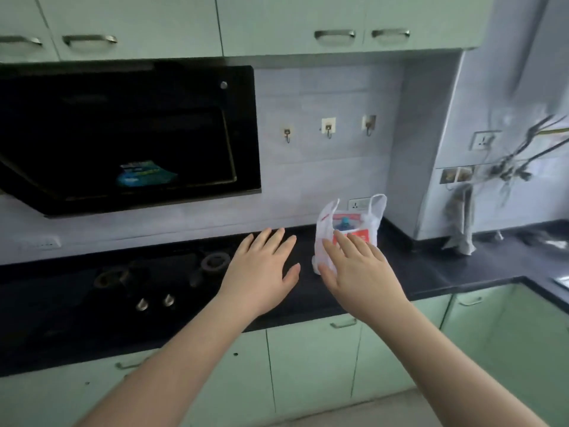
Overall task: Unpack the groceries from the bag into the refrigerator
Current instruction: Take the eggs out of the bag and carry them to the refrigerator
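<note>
A white plastic grocery bag (358,221) with red print stands upright on the black countertop (446,269) against the tiled wall, its two handles sticking up. Something blue shows through its top. My right hand (357,269) is stretched out flat in front of the bag, fingers straight, covering its lower part; whether it touches the bag I cannot tell. My left hand (261,269) hovers palm down over the counter to the left of the bag, fingers spread and holding nothing. No refrigerator is in view.
A black gas hob (147,285) with two knobs lies left of the hands under a black range hood (123,137). Pale green cabinets run above and below. Dried branches in a wrapped vase (462,223) stand at the right corner, with a sink edge (560,282) at far right.
</note>
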Demonstrator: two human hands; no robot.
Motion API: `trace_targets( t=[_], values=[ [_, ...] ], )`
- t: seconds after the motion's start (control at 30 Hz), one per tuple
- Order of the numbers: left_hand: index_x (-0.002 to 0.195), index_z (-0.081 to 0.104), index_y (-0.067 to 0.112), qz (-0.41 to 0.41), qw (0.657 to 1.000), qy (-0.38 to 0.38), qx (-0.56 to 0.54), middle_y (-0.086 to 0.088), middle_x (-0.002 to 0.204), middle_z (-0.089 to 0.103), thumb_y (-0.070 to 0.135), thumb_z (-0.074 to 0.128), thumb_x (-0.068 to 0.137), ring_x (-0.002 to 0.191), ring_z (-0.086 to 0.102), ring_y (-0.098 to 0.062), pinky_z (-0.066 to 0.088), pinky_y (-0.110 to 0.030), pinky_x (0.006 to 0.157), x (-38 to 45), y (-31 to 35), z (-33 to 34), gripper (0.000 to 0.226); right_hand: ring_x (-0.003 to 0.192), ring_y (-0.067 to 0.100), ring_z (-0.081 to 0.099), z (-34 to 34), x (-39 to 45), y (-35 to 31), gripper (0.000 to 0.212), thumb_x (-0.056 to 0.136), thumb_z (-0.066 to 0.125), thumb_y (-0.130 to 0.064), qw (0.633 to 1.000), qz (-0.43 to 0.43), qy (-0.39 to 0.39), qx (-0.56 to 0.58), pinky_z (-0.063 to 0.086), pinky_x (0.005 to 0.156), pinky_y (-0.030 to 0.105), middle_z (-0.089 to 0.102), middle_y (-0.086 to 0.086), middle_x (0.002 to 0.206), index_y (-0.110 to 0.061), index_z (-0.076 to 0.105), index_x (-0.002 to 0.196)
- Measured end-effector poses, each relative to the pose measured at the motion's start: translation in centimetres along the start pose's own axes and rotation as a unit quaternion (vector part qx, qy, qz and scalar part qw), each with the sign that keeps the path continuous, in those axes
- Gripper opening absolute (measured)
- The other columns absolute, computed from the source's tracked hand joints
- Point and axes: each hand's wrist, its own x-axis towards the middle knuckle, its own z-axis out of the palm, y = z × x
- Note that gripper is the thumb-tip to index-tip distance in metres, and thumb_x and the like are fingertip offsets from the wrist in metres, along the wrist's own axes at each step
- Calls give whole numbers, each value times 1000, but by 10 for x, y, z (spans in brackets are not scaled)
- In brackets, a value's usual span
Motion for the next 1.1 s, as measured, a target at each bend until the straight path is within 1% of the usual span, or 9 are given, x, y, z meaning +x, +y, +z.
trace_targets(
  t=[0.13,0.3,0.43,0.53,0.63,0.77,0.93,1.0,1.1],
  values=[
    [156,17,27,37,999,0,-23,3,164,15,51,27,101,151,6,-17,6,-39,121,41,18,17,60,137,29,38,8,13,33,69,90,11,-51,999,33,2,-31,33,110,44,43,8,148,-17,45,139],
    [156,16,26,80,997,-6,-23,3,165,12,50,26,102,151,7,-19,5,-41,122,85,14,38,60,141,23,29,14,47,49,52,99,32,-47,997,63,4,-52,26,112,40,33,3,155,-22,39,144],
    [156,13,27,98,995,-10,-34,2,165,10,50,27,102,151,5,-20,5,-41,121,123,2,54,61,144,21,23,22,76,56,55,99,20,-48,994,77,-3,-72,20,115,37,27,0,157,-25,33,147],
    [157,9,27,114,992,-3,-50,1,165,10,51,25,102,152,5,-19,6,-40,121,150,1,65,62,140,22,31,29,89,65,69,90,7,-54,992,100,-13,-78,27,114,41,34,0,154,-25,38,145],
    [157,9,26,137,989,-1,-56,0,165,9,51,24,103,152,5,-19,5,-38,120,175,8,82,62,139,23,33,37,96,79,71,89,8,-56,988,125,-23,-85,27,113,42,37,1,153,-25,38,145],
    [157,12,25,168,984,-1,-51,-2,165,10,52,23,102,152,4,-19,2,-39,120,201,19,108,62,145,21,20,48,105,100,62,96,15,-55,985,142,-38,-86,15,117,40,25,-2,158,-27,27,149],
    [156,14,24,171,984,-17,-43,-3,165,12,51,25,102,152,4,-24,4,-43,120,236,41,137,61,147,20,14,61,123,135,57,99,21,-53,986,146,-48,-64,11,119,40,19,-3,160,-29,22,150],
    [156,14,24,169,985,-27,-35,-4,164,13,50,27,102,152,5,-26,5,-43,120,250,52,147,61,146,21,17,71,130,155,58,98,19,-54,986,147,-48,-63,13,118,41,21,-2,159,-29,24,150],
    [156,13,23,165,985,-39,-20,-5,164,12,48,28,102,151,6,-27,5,-45,120,276,69,159,61,142,25,29,84,141,189,66,92,12,-56,987,137,-42,-78,22,115,43,35,2,153,-25,38,145]
  ],
)
